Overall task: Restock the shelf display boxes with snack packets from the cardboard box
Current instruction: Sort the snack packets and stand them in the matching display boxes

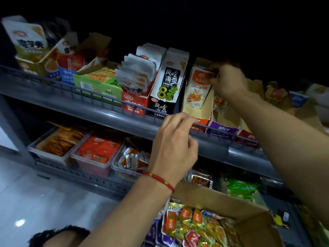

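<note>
Cardboard box [222, 198] partly cropped below.

- The upper shelf [99, 111] runs from far left to right, above the lower shelf [85, 177].
- On the upper shelf, display boxes stand in a row: a box of packets [137, 81] sits left of the tall seaweed box [169, 81], which sits left of an open display box [197, 111].
- A snack packet [198, 88] stands in that open display box, with the right hand [226, 81] at its top edge.
- The left hand [175, 143] lies before the upper shelf's rail [106, 98].
- On the lower shelf, three trays [96, 154] sit side by side at the left.
- The cardboard box [231, 198] sits nearest, below the shelves at the right, with packets [194, 227] in it.
</note>
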A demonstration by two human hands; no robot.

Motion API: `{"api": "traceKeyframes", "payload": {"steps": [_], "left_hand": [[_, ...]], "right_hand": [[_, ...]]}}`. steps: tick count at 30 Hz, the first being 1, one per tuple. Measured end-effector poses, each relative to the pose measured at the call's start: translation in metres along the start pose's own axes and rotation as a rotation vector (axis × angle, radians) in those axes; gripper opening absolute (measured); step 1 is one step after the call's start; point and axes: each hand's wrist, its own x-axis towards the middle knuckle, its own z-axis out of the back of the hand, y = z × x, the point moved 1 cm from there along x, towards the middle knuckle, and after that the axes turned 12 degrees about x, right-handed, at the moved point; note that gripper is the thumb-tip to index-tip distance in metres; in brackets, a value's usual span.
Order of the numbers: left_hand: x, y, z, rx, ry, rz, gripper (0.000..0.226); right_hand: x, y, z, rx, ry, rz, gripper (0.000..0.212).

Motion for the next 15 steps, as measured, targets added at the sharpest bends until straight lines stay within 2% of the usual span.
{"api": "traceKeyframes", "payload": {"steps": [9, 15], "left_hand": [[-0.001, 0.002, -0.003, 0.004, 0.033, 0.006, 0.040], [-0.008, 0.008, -0.004, 0.016, 0.013, -0.035, 0.035]], "right_hand": [[-0.005, -0.001, -0.006, -0.076, -0.075, 0.060, 0.038], [-0.058, 0.005, 0.026, -0.061, -0.186, 0.333, 0.031]]}}
